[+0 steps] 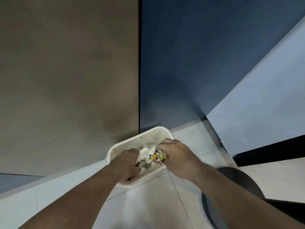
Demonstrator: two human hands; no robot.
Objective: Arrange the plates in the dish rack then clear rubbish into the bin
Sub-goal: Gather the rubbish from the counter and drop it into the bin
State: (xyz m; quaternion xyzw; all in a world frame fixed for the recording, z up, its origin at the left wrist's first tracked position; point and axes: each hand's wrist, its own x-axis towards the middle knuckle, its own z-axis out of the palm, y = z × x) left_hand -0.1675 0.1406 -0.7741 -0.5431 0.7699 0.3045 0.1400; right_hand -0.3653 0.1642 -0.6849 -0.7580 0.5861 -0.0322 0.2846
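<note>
A cream, round-cornered plastic bin (149,131) stands on the pale tiled floor (145,204), pushed against the foot of the wall where a brown panel (66,71) meets a dark blue panel (189,63). Both hands are over its open mouth.

The right hand (175,157) is above the bin's right rim. Its fingers are curled tight round a crumpled yellow and silver foil wrapper (157,158), whose crinkled, shiny end pokes out leftward toward the middle of the bin. The wrapper is therefore already above the opening, with nothing between it and the heap below, and letting go would probably be enough to drop it in.

The left hand (127,162) reaches in over the near-left rim with its knuckles up and its fingers bent down into the contents. It cannot be told whether they grip anything. Just beside them lies soft, crumpled white paper (146,152), which fills much of the bin.

The plates and dish rack are out of view, so the rubbish stage appears to be in hand. A dark round object (239,184) sits on the floor near the right forearm.
</note>
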